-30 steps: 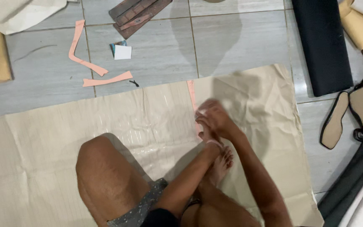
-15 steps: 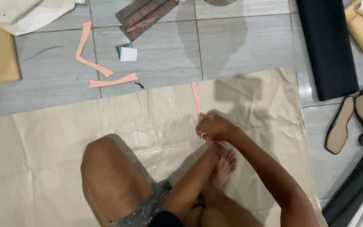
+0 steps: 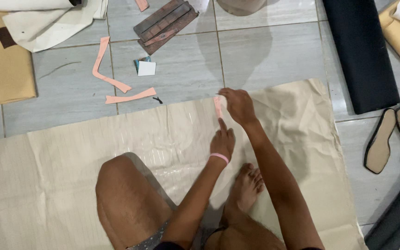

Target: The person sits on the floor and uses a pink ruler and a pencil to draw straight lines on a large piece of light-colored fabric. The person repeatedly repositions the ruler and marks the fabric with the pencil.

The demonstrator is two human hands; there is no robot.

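Observation:
A large beige sheet (image 3: 70, 153) lies spread on the grey tiled floor, and I sit on it with a bare knee and foot showing. A narrow pink strip (image 3: 217, 105) lies on the sheet near its far edge. My left hand (image 3: 222, 140), a pink band on its wrist, presses the near end of the strip with the index finger stretched out. My right hand (image 3: 238, 104) rests on the far end of the strip, fingers curled over it; what the fingers hold is hidden.
Two more pink strips (image 3: 112, 83) lie on the tiles beyond the sheet, beside a small white card (image 3: 145, 67) and brown slats (image 3: 165, 24). A black roll (image 3: 359, 51) lies at right, shoe soles (image 3: 380, 141) beside it, tan and cream material (image 3: 1, 69) at left.
Both hands moved away from my foot toward the sheet's far edge. The left hand, earlier tucked low, now points a finger onto the strip. The camera view tilted forward.

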